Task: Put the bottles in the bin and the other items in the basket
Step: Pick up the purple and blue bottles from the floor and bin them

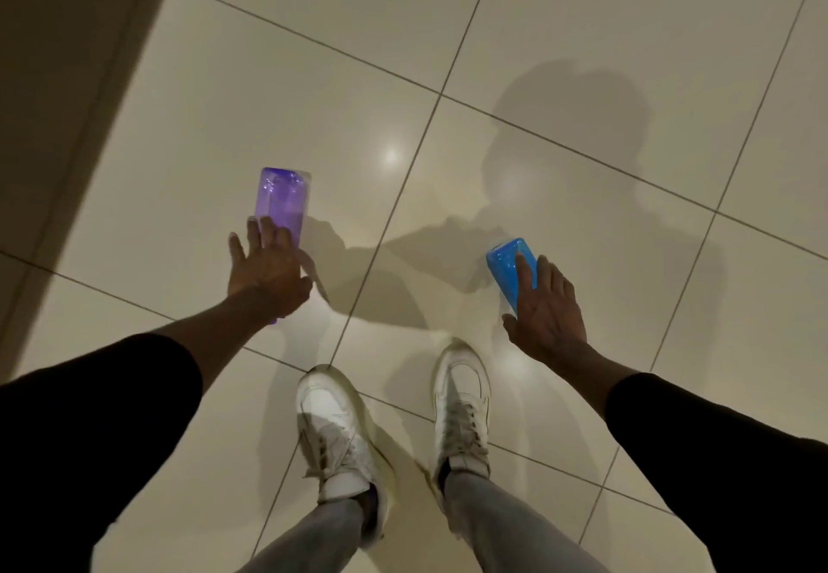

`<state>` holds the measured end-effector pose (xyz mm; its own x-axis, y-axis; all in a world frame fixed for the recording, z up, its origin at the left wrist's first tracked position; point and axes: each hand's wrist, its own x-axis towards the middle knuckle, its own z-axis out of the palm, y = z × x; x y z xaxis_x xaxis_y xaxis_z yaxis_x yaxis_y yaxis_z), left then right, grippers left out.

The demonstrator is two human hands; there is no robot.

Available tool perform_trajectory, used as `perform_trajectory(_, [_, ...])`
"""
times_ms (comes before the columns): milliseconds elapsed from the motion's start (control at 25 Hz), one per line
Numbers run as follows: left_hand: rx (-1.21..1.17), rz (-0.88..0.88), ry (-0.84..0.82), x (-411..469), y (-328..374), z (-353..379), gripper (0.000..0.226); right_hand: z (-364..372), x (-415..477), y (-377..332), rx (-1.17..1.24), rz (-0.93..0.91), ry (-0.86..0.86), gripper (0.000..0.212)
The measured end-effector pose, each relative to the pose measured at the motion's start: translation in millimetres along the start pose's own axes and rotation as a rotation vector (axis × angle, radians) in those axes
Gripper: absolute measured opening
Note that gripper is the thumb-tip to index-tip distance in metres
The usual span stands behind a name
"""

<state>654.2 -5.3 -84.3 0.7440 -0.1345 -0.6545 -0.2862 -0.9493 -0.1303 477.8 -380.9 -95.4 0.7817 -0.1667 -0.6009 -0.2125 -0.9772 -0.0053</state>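
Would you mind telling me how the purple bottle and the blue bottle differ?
The purple bottle is under the left hand; the blue bottle is under the right hand. The purple one looks longer and shows beyond both ends of its hand; the blue one shows mostly at its far end. Both are translucent.

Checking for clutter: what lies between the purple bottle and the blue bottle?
Head view: nothing but bare tiled floor, crossed by a grout line and the person's shadow, lies between the purple bottle and the blue bottle.
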Motion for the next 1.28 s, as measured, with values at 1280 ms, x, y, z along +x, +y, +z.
perform_trajectory(1280, [-0.264,-0.012,-0.006,-341.0,22.6,-214.6,0.092,-304.8,-239.2,-71.5,0.126,-0.070,0.021,0.101])
